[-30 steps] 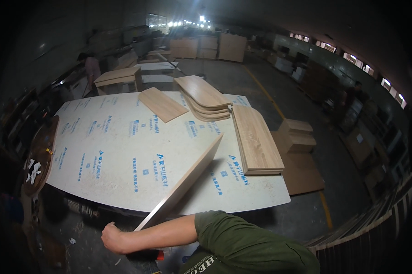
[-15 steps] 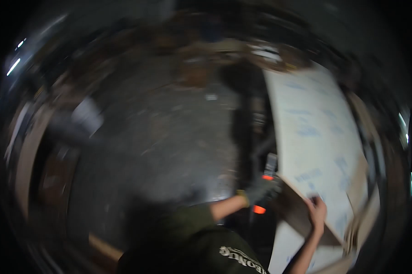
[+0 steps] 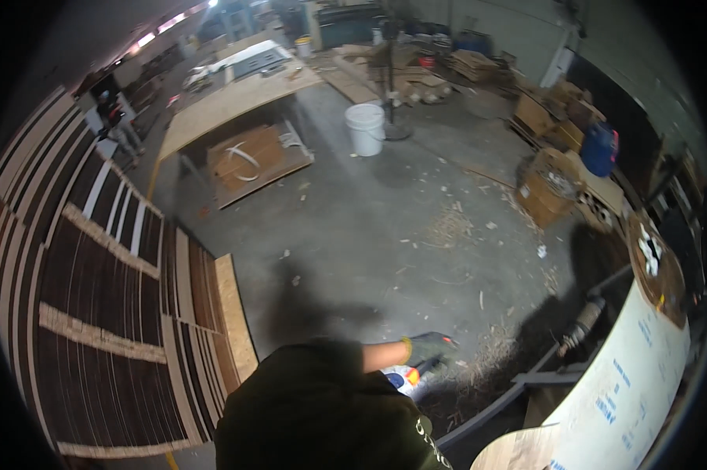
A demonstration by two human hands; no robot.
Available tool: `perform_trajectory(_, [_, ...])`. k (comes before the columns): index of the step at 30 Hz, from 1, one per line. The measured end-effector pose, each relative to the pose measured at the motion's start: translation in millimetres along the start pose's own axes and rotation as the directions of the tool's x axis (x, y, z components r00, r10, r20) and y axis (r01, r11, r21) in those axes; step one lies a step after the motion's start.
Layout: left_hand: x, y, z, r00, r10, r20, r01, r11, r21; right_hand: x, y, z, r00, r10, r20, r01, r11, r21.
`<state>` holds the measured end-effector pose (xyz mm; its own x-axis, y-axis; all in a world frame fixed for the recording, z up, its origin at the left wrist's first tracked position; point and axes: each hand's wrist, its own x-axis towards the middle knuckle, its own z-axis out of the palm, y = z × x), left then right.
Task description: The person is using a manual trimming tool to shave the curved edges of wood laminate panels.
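Observation:
My left hand wears a dark grey glove with a yellow cuff. It is closed around a dark hand tool with orange parts; its kind is hard to make out. A small blue-and-white thing shows close by the tool, partly hidden by my sleeve. To the right, a long panel under white film with blue print reaches toward the lower edge. A wood-grain piece with a rounded edge lies at its near end. My right hand is out of the picture.
Stacked dark panels with pale edges line the left. A low table stands far left, a white bucket near a post. Wood shavings litter the floor; a cardboard box sits right. A person is far left.
My view has swung leftward and up, so the white-filmed panel now lies farther right. My right hand, earlier at the panel's edge, has left the picture. The left still holds the tool.

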<state>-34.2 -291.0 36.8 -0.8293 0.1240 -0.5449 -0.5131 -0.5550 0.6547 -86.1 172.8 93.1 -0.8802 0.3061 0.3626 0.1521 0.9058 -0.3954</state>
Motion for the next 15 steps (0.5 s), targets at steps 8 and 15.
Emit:
perform_trajectory(8, [-88,-11,-53,0.927,0.072,-0.368,-0.177,0.949,-0.262,-35,-16,63,0.993,-0.096,0.075,0.073,0.963,0.26])
perform_trajectory(15, [-43,28,49,0.938,0.238,0.251,-0.244,0.97,-0.008,-85,-200,56,0.641,-0.472,0.605,-0.4,0.467,0.789])
